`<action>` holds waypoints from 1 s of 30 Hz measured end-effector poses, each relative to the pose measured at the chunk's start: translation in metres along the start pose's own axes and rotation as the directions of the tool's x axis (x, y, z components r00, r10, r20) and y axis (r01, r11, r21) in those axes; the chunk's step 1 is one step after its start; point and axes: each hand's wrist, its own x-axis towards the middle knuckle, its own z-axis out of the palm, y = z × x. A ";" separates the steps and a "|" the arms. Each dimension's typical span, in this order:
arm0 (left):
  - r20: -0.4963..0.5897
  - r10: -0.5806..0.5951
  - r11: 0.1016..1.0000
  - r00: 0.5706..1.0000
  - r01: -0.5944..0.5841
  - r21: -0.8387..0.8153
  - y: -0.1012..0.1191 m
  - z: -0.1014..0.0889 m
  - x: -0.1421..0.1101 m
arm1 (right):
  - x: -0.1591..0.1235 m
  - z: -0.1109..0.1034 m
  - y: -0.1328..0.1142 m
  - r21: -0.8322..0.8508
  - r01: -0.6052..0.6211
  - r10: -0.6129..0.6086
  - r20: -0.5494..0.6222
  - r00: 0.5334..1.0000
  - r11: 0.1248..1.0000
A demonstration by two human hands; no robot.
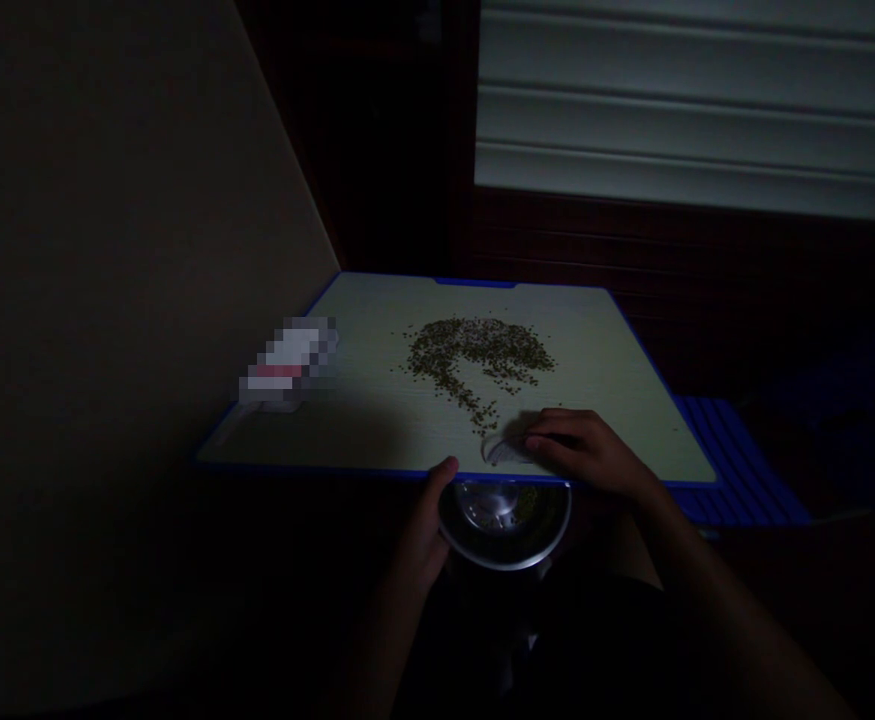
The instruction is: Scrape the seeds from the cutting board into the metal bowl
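My left hand (429,525) is closed at the left side of a shiny metal bowl (504,562), its thumb up against the front edge of the pale, blue-rimmed tabletop (362,430); its other fingers are mostly hidden. Right below that edge, the bowl has some greenish bits inside. My right hand (583,445) rests low over the front of the tabletop, fingers closed around a spoon-like tool (508,450) with a pale rounded end; dimness blurs its exact kind. Beyond it, small brown-green seeds (474,350) lie spread in a curved patch, a trail reaching toward the tool.
A blurred-out white and red package (291,360) lies at the tabletop's left side. A wall (144,200) rises close on the left. Behind stand dark wood and pale slats (692,110). A blue ribbed surface (744,460) sits lower right. The room is very dark.
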 end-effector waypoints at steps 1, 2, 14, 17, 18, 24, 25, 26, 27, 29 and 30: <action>-0.002 -0.003 1.000 1.000 0.003 -0.001 0.000 0.000 0.000 | 0.000 0.000 0.000 0.004 0.002 -0.002 0.006 1.000 1.000; -0.009 -0.001 1.000 1.000 0.001 -0.005 0.000 0.001 0.001 | 0.000 0.000 0.000 0.006 0.004 -0.004 0.014 1.000 1.000; -0.051 -0.026 1.000 0.998 0.027 0.013 0.002 0.001 -0.001 | 0.000 0.000 0.000 0.050 0.016 -0.018 0.046 0.999 0.999; -0.038 -0.024 1.000 0.999 0.025 0.012 0.001 -0.001 0.001 | 0.000 0.000 0.001 0.057 0.024 -0.027 0.048 0.998 0.998; -0.034 -0.020 1.000 0.999 0.020 0.010 0.000 -0.001 0.002 | 0.000 0.000 0.001 0.057 0.022 -0.025 0.050 0.998 0.998; -0.021 -0.009 1.000 1.000 0.009 0.014 -0.001 -0.003 0.004 | -0.001 -0.001 0.001 0.081 -0.003 -0.002 0.057 0.998 0.997; -0.024 -0.014 1.000 1.000 0.014 0.016 -0.001 -0.003 0.003 | -0.001 -0.001 0.000 0.085 -0.005 -0.001 0.062 0.998 0.996; -0.024 -0.016 1.000 1.000 0.017 0.016 0.000 -0.003 0.003 | -0.001 -0.001 0.000 0.087 -0.006 0.000 0.064 0.998 0.996; -0.018 -0.018 1.000 1.000 0.018 0.016 -0.001 -0.003 0.003 | -0.001 -0.002 -0.001 0.084 -0.007 0.002 0.062 0.998 0.996; -0.005 -0.004 1.000 1.000 0.004 0.013 -0.001 -0.003 0.002 | -0.001 -0.002 -0.002 0.070 -0.013 0.010 0.041 0.999 0.997; -0.005 0.010 1.000 1.000 -0.010 0.009 -0.001 -0.003 0.003 | -0.001 -0.002 -0.002 0.060 -0.018 0.017 0.022 1.000 0.998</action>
